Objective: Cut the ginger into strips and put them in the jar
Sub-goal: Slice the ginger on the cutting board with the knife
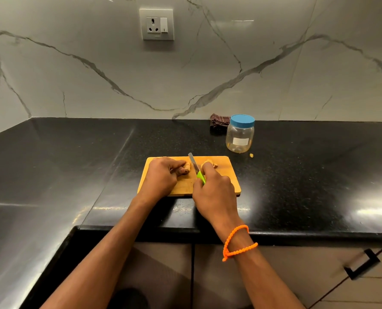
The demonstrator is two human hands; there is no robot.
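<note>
L hand [161, 177] is curling its fingers round a knobbly tan ginger piece [186, 170], pinning it on the flat rectangular wooden cutting board [226, 175] w/ rounded corners. Just right, the steel knife blade [194, 163] is pointing far-left, between that ginger & a second tan ginger chunk [211, 164]. R hand [214, 192], w/ an orange beaded bracelet [236, 243] at the wrist, is gripping the glossy green handle [201, 177]. Far right, a clear plastic jar w/ blue screw lid [240, 133] is standing closed on the polished black speckled stone counter [74, 163], by a crumpled dark checked cloth [219, 122].

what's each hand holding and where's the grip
The right hand grips the knife by its green handle. The left hand holds a ginger piece with curled fingers.
</note>
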